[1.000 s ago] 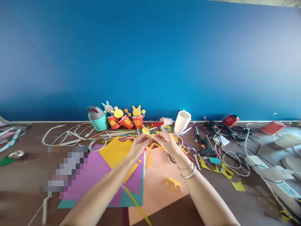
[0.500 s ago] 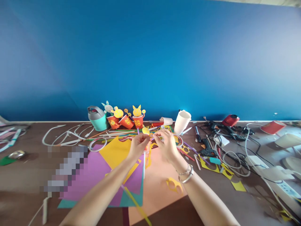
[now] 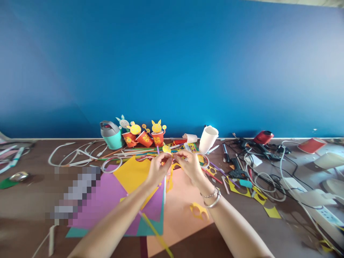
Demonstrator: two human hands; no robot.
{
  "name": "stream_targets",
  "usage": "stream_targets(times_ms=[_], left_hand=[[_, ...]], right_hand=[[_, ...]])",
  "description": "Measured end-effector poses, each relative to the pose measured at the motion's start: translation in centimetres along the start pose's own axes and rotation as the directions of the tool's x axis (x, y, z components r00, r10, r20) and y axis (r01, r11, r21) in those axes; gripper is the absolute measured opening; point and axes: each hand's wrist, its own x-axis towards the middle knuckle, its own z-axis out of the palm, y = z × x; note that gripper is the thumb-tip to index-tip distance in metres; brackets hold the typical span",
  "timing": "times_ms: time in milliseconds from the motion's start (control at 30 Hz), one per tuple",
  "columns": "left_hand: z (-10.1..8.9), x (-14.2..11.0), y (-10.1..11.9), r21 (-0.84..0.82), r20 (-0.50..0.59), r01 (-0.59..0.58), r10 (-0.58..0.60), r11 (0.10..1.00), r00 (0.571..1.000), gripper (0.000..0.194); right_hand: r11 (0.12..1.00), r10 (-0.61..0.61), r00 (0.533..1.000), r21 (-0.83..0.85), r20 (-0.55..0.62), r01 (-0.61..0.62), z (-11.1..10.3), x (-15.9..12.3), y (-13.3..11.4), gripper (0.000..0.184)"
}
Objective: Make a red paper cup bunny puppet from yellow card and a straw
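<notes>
My left hand (image 3: pixel 160 166) and my right hand (image 3: pixel 190 165) meet over the sheets of coloured paper, fingertips nearly touching. Each hand is closed in a pinch. What lies between the fingers is too small and too covered to make out. Just beyond the fingertips shows a yellow round paper piece (image 3: pixel 166 148). Partly hidden behind my left hand is something pale and reddish. Below the hands lie a yellow sheet (image 3: pixel 131 172), a purple sheet (image 3: pixel 99 204) and a peach sheet (image 3: pixel 182 222). A yellow paper scrap with round holes (image 3: pixel 198 210) rests on the peach sheet.
Along the blue wall stand red cups with paper animal heads (image 3: pixel 157 138), a turquoise container (image 3: pixel 112 136) and a tilted white cup (image 3: pixel 208 139). To the right lie a black glue gun (image 3: pixel 238 170), cables and a white power strip (image 3: pixel 319 211). Pipe cleaners clutter the back.
My left hand has turned slightly and its fingers have curled more. My right hand has shifted a little, bringing both sets of fingertips closer together.
</notes>
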Motion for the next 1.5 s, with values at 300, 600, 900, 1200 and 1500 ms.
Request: stream_targets(times_ms=[300,600,900,1200,1500], left_hand=[[0.0,0.0,-0.3,0.026,0.018,-0.041,0.041,0.999,0.999,0.013],[0.0,0.1,-0.2,0.067,0.017,-0.071,0.069,0.995,0.997,0.013],[0.0,0.1,0.0,0.061,0.027,-0.058,0.056,0.996,0.998,0.012],[0.0,0.3,-0.4,-0.132,0.005,0.070,-0.070,0.989,0.998,0.013],[-0.3,0.6,0.4,-0.598,0.308,0.475,-0.361,0.646,0.880,0.017]], right_hand=[[1.000,0.008,0.997,0.001,0.075,-0.008,-0.1,0.0,-0.1,0.020],[0.976,-0.141,0.981,-0.148,0.130,0.160,-0.7,0.2,-0.4,0.018],[0.957,-0.194,0.972,-0.190,0.135,0.218,-0.7,0.1,-0.3,0.017],[0.934,-0.177,0.981,-0.329,-0.084,0.140,-1.3,0.4,-0.2,0.015],[0.940,-0.082,0.979,-0.312,0.187,0.138,-2.4,0.7,0.6,0.017]])
